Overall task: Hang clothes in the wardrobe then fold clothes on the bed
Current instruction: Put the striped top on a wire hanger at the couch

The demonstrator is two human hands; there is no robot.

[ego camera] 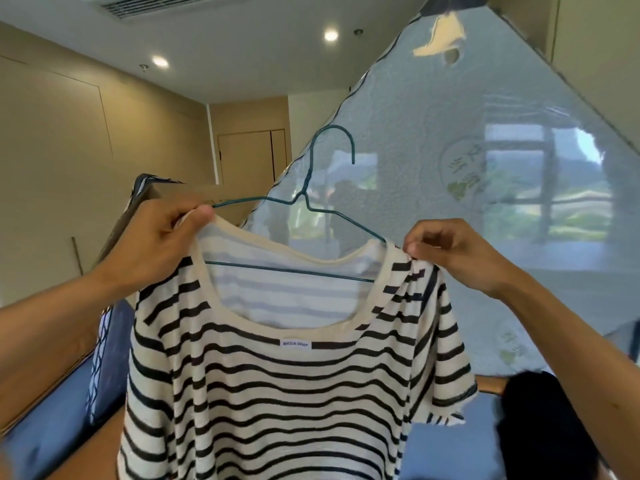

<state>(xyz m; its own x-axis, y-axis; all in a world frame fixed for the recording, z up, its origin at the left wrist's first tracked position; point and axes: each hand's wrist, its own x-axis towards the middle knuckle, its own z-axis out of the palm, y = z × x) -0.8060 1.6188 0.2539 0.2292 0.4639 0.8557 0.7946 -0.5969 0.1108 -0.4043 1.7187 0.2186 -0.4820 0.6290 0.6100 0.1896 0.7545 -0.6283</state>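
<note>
Pinching collar and wire tip together in the curled left hand [166, 237], holding the striped shirt [277, 393] up mid-air on its teal hanger [304, 194], nipping the other shoulder between right hand [446, 251] thumb and fingertips. Likely light, limp and stretchy over thin, slippery wire. Best carried by the hanger neck under the hook, not by the cloth.

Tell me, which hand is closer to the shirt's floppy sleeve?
Right. The right hand pinches the striped shirt at the shoulder just above the sleeve; the left hand grips the far shoulder, across the neckline.
</note>
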